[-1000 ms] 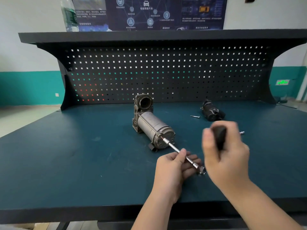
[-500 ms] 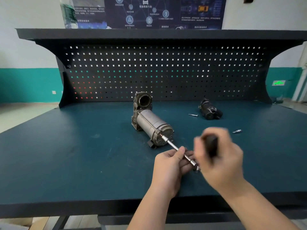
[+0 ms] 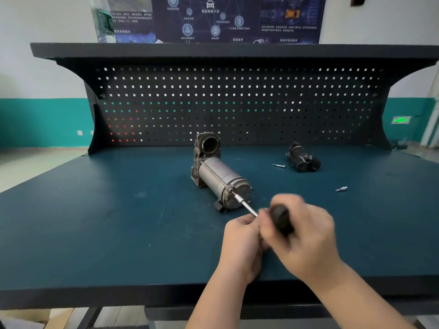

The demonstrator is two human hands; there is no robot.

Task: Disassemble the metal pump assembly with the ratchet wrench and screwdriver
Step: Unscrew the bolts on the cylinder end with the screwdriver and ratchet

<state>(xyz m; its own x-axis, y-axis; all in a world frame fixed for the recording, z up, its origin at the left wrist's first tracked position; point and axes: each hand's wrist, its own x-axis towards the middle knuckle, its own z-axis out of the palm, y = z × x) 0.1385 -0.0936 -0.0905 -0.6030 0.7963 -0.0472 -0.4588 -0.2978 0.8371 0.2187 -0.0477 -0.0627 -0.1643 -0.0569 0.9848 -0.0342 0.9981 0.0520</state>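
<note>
Pump assembly (image 3: 219,172) takes the ratchet wrench (image 3: 247,206) tip — left hand (image 3: 242,238) pinches the shaft, right hand (image 3: 301,236) grips the handle

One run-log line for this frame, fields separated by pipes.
left hand pinches ratchet shaft | right hand grips black handle, blurred | tip on pump end-cap bolt | loose screw on bench

Dull brushed grey metal pump cylinder (image 3: 219,178); polished chrome ratchet shaft (image 3: 247,206); matt black handle (image 3: 281,220); matt teal bench (image 3: 107,222).
</note>
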